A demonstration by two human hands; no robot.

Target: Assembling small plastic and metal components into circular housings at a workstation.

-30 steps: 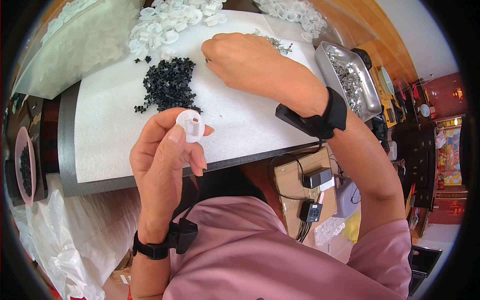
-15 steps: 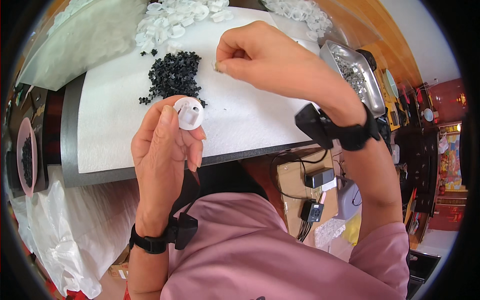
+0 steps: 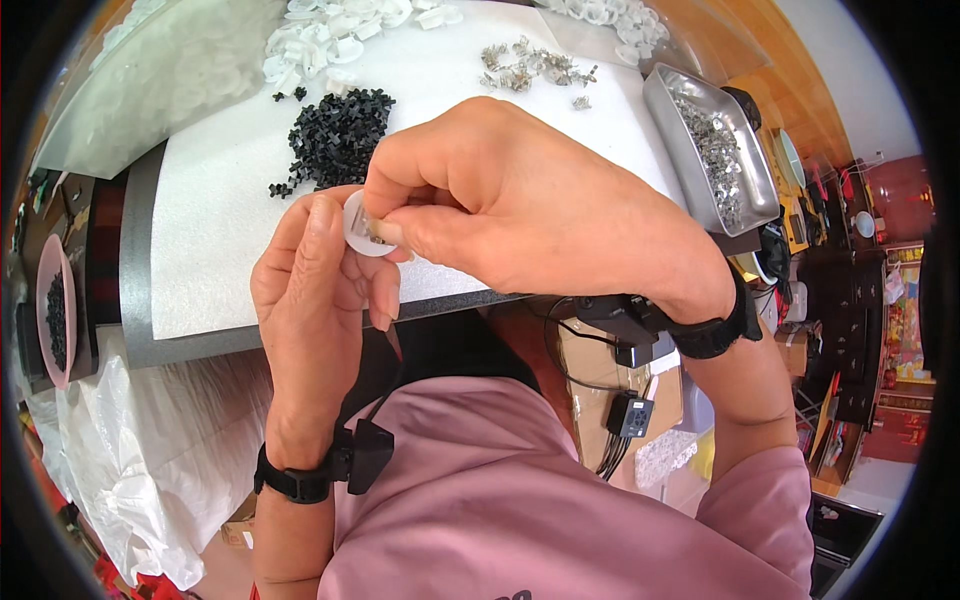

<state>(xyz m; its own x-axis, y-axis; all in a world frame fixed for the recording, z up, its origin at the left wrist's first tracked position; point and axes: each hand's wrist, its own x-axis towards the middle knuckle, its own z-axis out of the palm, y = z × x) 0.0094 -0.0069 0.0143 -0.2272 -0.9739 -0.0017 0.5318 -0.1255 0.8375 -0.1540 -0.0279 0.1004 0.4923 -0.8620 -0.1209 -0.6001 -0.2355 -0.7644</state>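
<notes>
My left hand point(image 3: 315, 255) grips a round white plastic part point(image 3: 357, 238) by its edge, above the near side of the table. Over that part, my right hand point(image 3: 470, 200) pinches a small metal piece point(image 3: 376, 238) between thumb and forefinger, pressed against the disc's inner face. Most of the metal piece is hidden by the fingertips. Just beyond both hands lies a heap of small black cross-shaped pieces point(image 3: 335, 138). Farther off, a loose group of small metal clips point(image 3: 530, 68) rests on the white foam sheet point(image 3: 215, 230).
A pile of white plastic parts point(image 3: 320, 45) lies at the far side, beside a translucent bag point(image 3: 165, 95). At the right stands a metal tray point(image 3: 664, 120) of metal pieces. A pink bowl point(image 3: 45, 290) with black pieces is at the left.
My right hand has come left and nearer, bringing a small metal piece onto the white disc in my left hand. The metal clips on the sheet are now uncovered.
</notes>
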